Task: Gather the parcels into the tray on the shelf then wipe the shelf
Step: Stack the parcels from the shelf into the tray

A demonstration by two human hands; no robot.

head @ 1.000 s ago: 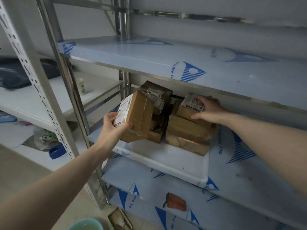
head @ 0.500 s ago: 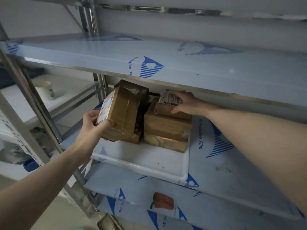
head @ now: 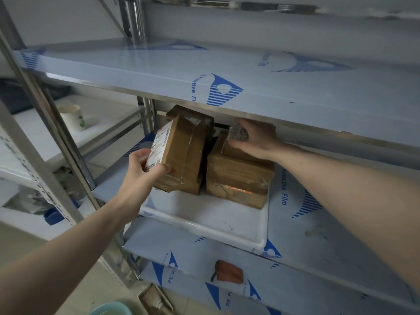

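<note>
The labelled parcel [head: 179,153] now stands steeper against the dark parcel [head: 193,117] behind the left hand [head: 143,169] clasping it. The right hand [head: 254,139] clasps the top parcel [head: 236,142]. Lower each squarely inside the white tray [head: 204,217], then release.

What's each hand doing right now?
Left hand: grips a labelled parcel over the tray.
Right hand: holds the small top parcel on the stack.
</note>
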